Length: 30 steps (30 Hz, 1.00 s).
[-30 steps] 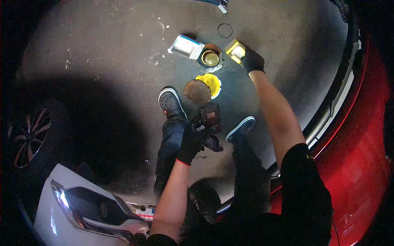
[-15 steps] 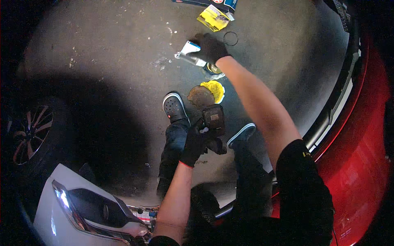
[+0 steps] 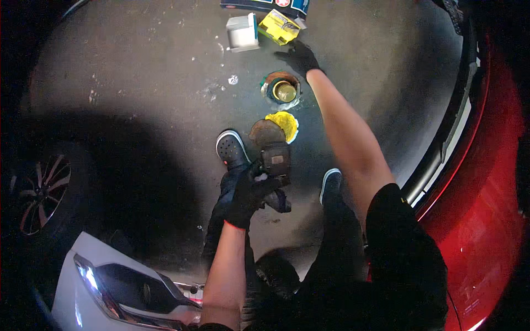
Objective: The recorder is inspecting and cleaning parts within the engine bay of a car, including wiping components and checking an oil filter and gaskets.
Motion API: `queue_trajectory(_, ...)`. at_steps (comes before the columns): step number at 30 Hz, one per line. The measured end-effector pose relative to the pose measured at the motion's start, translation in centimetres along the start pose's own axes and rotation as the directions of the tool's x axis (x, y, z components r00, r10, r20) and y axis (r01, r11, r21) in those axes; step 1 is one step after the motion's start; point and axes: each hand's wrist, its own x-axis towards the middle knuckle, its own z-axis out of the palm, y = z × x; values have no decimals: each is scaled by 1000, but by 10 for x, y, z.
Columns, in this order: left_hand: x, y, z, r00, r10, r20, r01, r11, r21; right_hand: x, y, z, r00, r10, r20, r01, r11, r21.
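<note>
My left hand [image 3: 249, 194], in a black glove, grips a dark power polisher [image 3: 276, 165] held low between my knees. Its round pad [image 3: 266, 133] points away from me, with a yellow foam pad [image 3: 284, 124] beside it on the floor. My right hand [image 3: 298, 57], also gloved, reaches far forward with fingers spread, just above an open round tin [image 3: 283, 90] resting on a green lid. It holds nothing. Past it lie a yellow packet [image 3: 279, 26] and a small open white box [image 3: 242, 32].
I stand on a dark concrete floor [image 3: 138, 83]. A red car body [image 3: 480, 182] runs along the right, a white car front with headlight [image 3: 116, 287] sits at lower left, and a dark wheel [image 3: 38, 190] at the left. My shoes [image 3: 231, 149] are below.
My right hand let go of the yellow packet, which now lies by the boxes, and came back toward the open tin. The left hand has kept the polisher in place.
</note>
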Motion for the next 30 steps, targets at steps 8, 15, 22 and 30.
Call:
queue_trajectory(8, -6, 5, -19, 999, -12, 39, 21, 974, -225, -25, 37, 78, 953, 140, 269, -64, 960, -271)
queue_trajectory(15, 3, -11, -34, 997, -77, 22, 80, 980, -184, -45, 62, 115, 981, 97, 167, -47, 958, -282)
queue_trajectory(22, 23, -1, -8, 986, -113, 122, 125, 987, -102, -76, 148, 82, 956, 275, 101, -248, 944, -219)
queue_trajectory(30, 18, -5, -14, 985, -154, 73, 165, 968, -189, -95, 106, 83, 972, 226, 56, -214, 962, -168)
